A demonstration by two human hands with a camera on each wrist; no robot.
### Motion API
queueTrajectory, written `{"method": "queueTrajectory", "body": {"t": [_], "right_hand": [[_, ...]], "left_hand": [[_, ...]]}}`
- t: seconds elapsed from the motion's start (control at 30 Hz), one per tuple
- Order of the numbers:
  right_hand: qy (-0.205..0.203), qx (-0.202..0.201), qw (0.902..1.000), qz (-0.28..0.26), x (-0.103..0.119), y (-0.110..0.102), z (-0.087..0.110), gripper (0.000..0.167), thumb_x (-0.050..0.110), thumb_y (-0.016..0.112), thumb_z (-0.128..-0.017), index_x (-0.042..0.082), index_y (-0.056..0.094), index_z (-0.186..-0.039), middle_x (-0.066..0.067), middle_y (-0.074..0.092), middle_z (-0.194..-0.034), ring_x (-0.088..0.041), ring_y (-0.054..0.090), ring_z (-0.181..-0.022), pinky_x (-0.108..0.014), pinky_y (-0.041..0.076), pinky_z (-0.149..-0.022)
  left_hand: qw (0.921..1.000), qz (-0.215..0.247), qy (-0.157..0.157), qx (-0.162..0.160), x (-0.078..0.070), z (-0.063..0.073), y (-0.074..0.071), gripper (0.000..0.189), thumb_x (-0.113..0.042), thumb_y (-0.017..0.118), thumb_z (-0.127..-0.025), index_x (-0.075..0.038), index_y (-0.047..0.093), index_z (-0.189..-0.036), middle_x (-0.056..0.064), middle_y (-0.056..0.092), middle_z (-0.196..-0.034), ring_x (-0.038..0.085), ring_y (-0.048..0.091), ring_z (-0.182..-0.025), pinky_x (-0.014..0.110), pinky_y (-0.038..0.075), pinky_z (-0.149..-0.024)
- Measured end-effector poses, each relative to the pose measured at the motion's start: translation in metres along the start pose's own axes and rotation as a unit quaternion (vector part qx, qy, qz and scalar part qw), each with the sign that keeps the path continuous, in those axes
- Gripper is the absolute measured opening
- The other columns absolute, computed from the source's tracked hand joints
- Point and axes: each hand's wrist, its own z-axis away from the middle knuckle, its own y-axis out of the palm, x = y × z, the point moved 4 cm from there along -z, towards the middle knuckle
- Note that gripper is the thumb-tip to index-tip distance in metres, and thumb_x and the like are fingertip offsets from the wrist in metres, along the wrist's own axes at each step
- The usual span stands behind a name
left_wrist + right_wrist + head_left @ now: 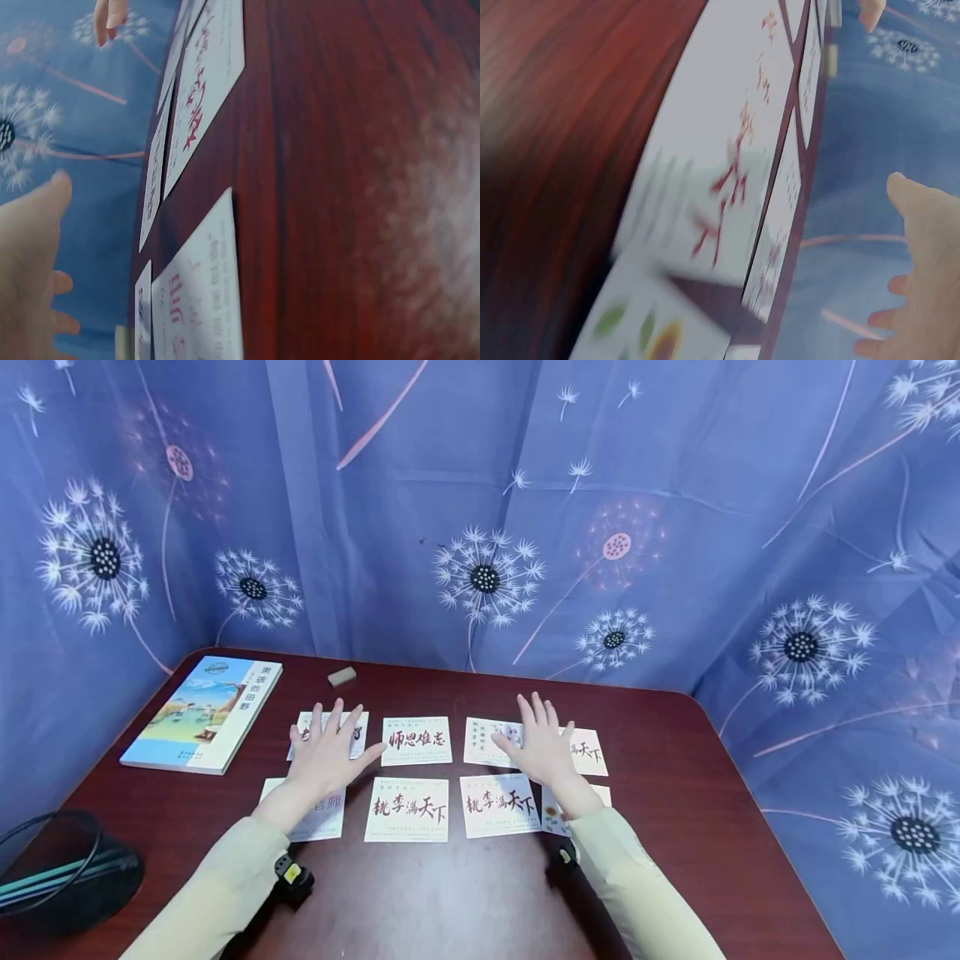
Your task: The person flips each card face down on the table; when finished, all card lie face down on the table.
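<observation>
Several white cards with printed Chinese characters lie in two rows on the dark red table (480,893). My left hand (324,758), fingers spread, is over the left end of the rows and partly covers a back-row card (360,739) and a front-row card (326,818). Over the right end, my right hand (546,752) is spread too, hiding parts of a card with dark print (480,743), a back-right card (591,753) and a card with a sunflower (652,330). Between the hands lie a back card (417,741) and two front cards, left (407,810) and right (500,806). Neither hand holds anything.
A book with a landscape cover (202,714) lies at the back left. Near the back edge sits a small beige block (342,677). A black mesh holder (97,885) with pens stands at the front left. Blue dandelion-print curtain (405,527) encloses the table's back and sides.
</observation>
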Motion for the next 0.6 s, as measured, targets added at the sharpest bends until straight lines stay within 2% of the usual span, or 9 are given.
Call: {"method": "queueTrajectory", "body": {"t": [0.17, 0.33, 0.47, 0.6], "right_hand": [[-0.039, -0.018, 0.9983, -0.041, 0.024, 0.004, -0.006, 0.083, 0.044, 0.066, -0.09, 0.002, 0.029, -0.152, -0.023, 0.035, -0.154, -0.044, 0.036, -0.14, -0.07, 0.029, -0.109], [-0.066, -0.029, 0.9945, -0.077, 0.051, 0.003, -0.017, 0.077, 0.027, 0.073, -0.087, -0.002, 0.036, -0.147, -0.023, 0.045, -0.146, -0.04, 0.047, -0.132, -0.052, 0.041, -0.109], [-0.089, -0.032, 0.9894, -0.11, 0.075, 0.002, -0.026, 0.07, 0.017, 0.074, -0.085, -0.004, 0.041, -0.143, -0.022, 0.05, -0.142, -0.038, 0.05, -0.129, -0.049, 0.043, -0.108], [-0.109, -0.027, 0.984, -0.138, 0.097, 0.004, -0.035, 0.062, 0.013, 0.073, -0.085, -0.003, 0.046, -0.138, -0.019, 0.055, -0.137, -0.034, 0.055, -0.124, -0.047, 0.046, -0.104]], "left_hand": [[0.9987, 0.037, -0.014, -0.033, 0.008, 0.002, -0.006, 0.067, -0.042, 0.051, -0.099, 0.002, 0.037, -0.147, 0.031, 0.032, -0.151, 0.051, 0.025, -0.141, 0.072, 0.022, -0.109], [0.9955, 0.062, -0.018, -0.07, 0.016, -0.002, -0.019, 0.05, -0.024, 0.057, -0.097, 0.007, 0.049, -0.137, 0.032, 0.049, -0.138, 0.05, 0.045, -0.127, 0.063, 0.041, -0.101], [0.9905, 0.101, -0.035, -0.086, 0.026, -0.006, -0.03, 0.043, -0.018, 0.057, -0.096, 0.005, 0.054, -0.133, 0.03, 0.056, -0.132, 0.049, 0.052, -0.12, 0.061, 0.046, -0.096], [0.9813, 0.157, -0.06, -0.095, 0.038, -0.01, -0.04, 0.041, -0.017, 0.055, -0.097, 0.005, 0.055, -0.131, 0.028, 0.06, -0.128, 0.047, 0.056, -0.115, 0.058, 0.047, -0.092]]}}
